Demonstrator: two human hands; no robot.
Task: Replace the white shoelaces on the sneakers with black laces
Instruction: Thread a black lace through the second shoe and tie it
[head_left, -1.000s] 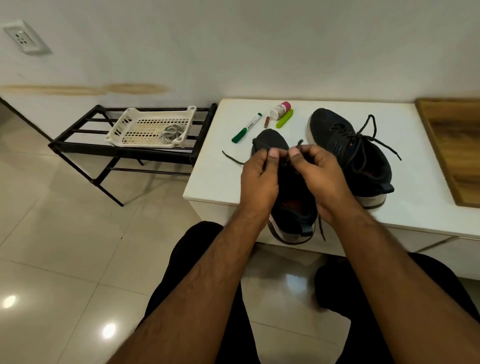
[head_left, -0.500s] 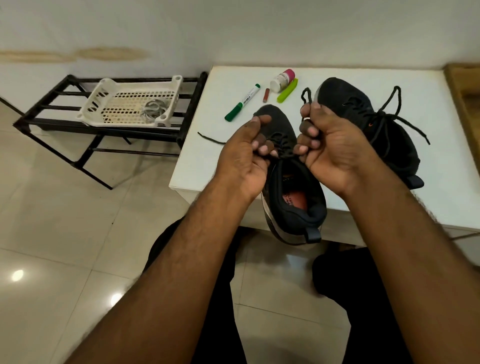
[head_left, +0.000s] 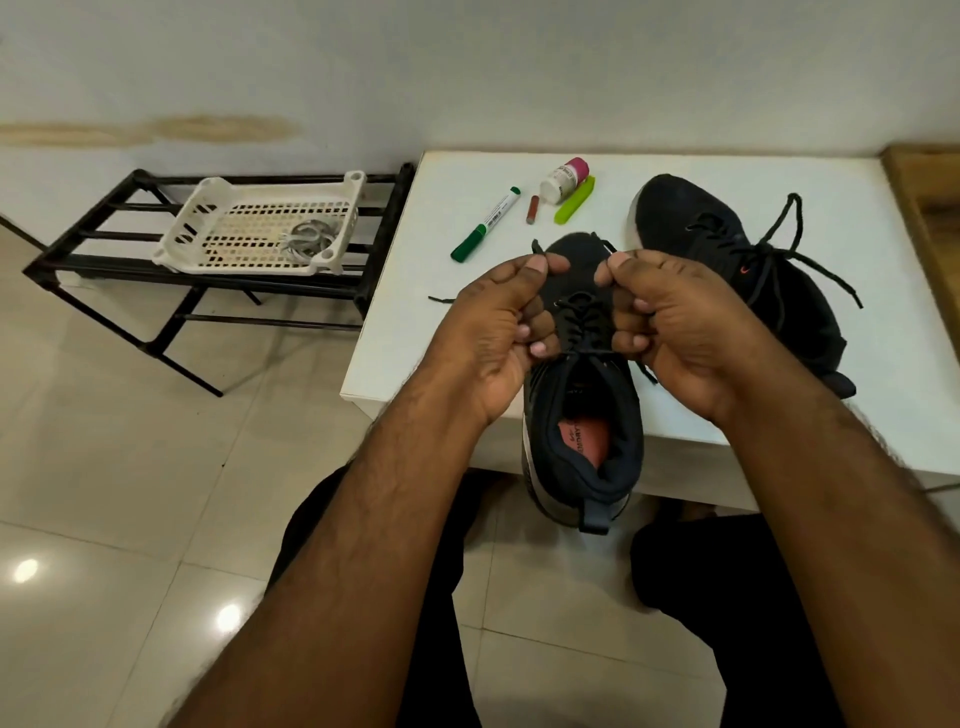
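The white tabletop (head_left: 779, 431) carries both sneakers, so the work sits within easy reach of the seated person; a black rack (head_left: 218, 270) to the left holds a white basket (head_left: 260, 234) with pale laces (head_left: 306, 240) coiled in it, probably the discarded white pair; the far sneaker (head_left: 727, 270) lies already laced in black and tied; the near sneaker (head_left: 582, 405) overhangs the edge, heel toward the person; the left hand (head_left: 498, 327) and right hand (head_left: 670, 332) are apart, each clamped on an end of the black lace (head_left: 582, 317), seemingly pulling it snug across the eyelets; a green marker (head_left: 488, 222) lies beyond.
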